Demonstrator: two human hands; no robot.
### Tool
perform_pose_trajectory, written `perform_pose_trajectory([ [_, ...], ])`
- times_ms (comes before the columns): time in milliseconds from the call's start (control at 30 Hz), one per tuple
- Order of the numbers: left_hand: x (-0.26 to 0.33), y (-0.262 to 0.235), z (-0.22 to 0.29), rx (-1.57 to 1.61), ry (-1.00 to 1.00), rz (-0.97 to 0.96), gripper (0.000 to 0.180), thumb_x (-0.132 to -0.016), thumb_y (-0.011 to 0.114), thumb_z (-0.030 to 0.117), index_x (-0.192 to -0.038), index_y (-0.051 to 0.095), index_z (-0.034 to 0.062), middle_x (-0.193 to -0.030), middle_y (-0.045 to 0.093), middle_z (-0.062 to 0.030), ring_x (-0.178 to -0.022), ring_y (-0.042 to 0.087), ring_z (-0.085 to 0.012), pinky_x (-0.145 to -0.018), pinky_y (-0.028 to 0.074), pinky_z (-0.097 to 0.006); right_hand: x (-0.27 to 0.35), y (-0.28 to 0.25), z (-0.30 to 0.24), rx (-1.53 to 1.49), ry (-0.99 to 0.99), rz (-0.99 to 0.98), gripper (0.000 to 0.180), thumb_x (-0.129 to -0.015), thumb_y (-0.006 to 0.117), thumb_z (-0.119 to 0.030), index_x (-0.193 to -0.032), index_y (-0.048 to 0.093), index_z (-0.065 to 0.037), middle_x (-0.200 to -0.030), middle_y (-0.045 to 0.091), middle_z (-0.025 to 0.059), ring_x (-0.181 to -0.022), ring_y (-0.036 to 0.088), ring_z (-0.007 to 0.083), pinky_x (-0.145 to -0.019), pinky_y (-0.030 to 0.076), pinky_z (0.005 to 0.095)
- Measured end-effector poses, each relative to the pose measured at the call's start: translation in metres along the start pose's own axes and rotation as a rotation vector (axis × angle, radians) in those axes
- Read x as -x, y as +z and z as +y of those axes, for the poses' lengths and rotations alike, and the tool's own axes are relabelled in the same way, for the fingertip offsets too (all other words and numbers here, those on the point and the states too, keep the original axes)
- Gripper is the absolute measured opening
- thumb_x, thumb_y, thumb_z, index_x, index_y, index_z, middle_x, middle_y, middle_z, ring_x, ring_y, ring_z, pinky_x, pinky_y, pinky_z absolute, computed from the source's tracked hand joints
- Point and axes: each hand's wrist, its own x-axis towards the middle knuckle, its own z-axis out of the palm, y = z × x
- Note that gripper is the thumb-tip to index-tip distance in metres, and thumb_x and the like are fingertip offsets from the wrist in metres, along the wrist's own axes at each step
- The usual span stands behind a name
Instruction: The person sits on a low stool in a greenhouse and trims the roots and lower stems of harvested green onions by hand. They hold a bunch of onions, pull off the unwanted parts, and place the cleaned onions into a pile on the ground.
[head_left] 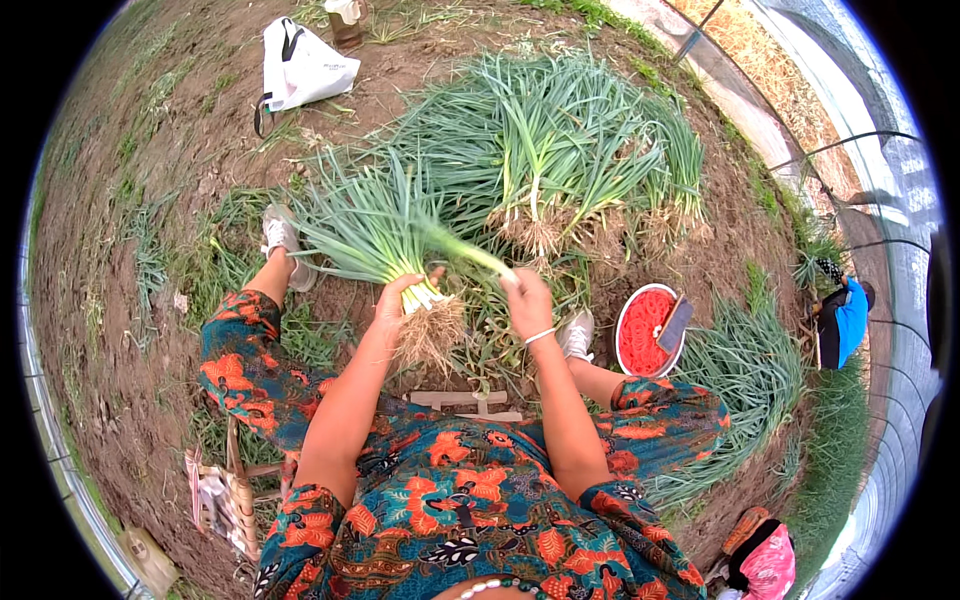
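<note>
Bare soil underfoot, left hand (pixel 392 305) gripping green onion bunch (pixel 375 235) with pale roots, right hand (pixel 527 300) pinching one leaf (pixel 462 250)

Garment: loose dress (pixel 480 500), teal ground with large orange-red flowers and small black-and-white motifs; the same cloth covers both knees. Arms bare from the elbow down. Right wrist: thin white bracelet (pixel 539 336). Feet: pale grey-white shoes, left shoe (pixel 281 232), right shoe (pixel 577 333). Bead string (pixel 500 585), white and green, at lower frame edge.
</note>
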Motion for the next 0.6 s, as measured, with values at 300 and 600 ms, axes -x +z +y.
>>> perform_pose_trajectory([
  [300,0.004,0.005,-0.022,-0.012,-0.083,0.007,0.024,-0.08,0.065,0.011,-0.099,0.057,-0.0011,-0.087,0.064,-0.0131,-0.073,0.065,-0.0226,-0.064,0.057,-0.036,-0.003,0.039,-0.042,0.672,-0.517,-0.167,0.003,-0.075,0.056,-0.01,-0.078,0.056,-0.01,-0.076,0.057,0.007,-0.075,0.057,0.0231,-0.068,0.042,0.0362],
  [600,0.008,0.028,0.005,-0.123,-0.066,0.106,0.018,-0.072,0.061,0.007,-0.088,0.059,-0.0004,-0.079,0.063,-0.0114,-0.067,0.062,-0.0214,-0.057,0.053,-0.03,0.037,0.037,-0.002,0.47,-0.449,-0.088,0.019,-0.075,0.054,-0.009,-0.094,0.057,-0.01,-0.067,0.059,0.0103,-0.061,0.061,0.0279,-0.052,0.047,0.0402],
])
